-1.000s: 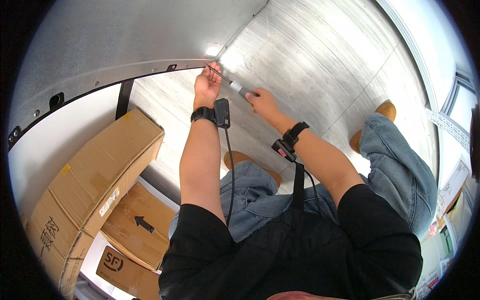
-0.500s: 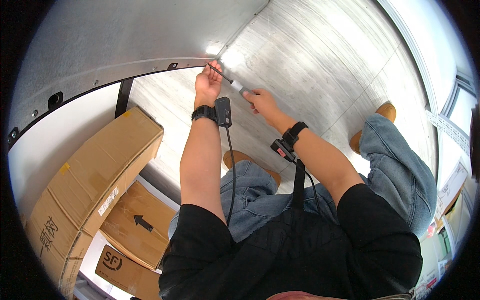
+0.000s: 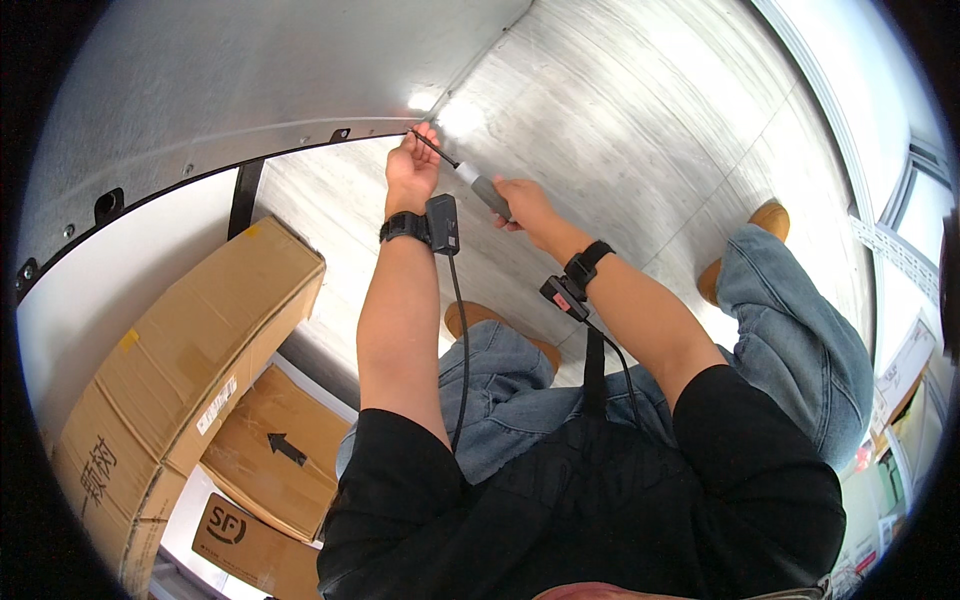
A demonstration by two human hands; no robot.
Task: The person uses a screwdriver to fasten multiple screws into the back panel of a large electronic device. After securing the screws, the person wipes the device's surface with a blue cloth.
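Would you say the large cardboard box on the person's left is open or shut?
Shut: the large cardboard box shows its top flaps lying flat and closed, with nothing of the inside visible.

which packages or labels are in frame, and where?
Large cardboard box: left, long brown carton with a white label strip.
Middle cardboard box: below it, brown, black arrow mark.
Lowest cardboard box: bottom left, brown, black logo.
Colourful packages: far right edge, too blurred to tell.

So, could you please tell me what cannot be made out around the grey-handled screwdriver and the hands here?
Head view only:
- The grey-handled screwdriver: tip hidden behind the left hand.
- Any screw at the black panel edge: too small.
- Right hand: its grip faces away.
- Brown cardboard boxes: cut off by the rim.
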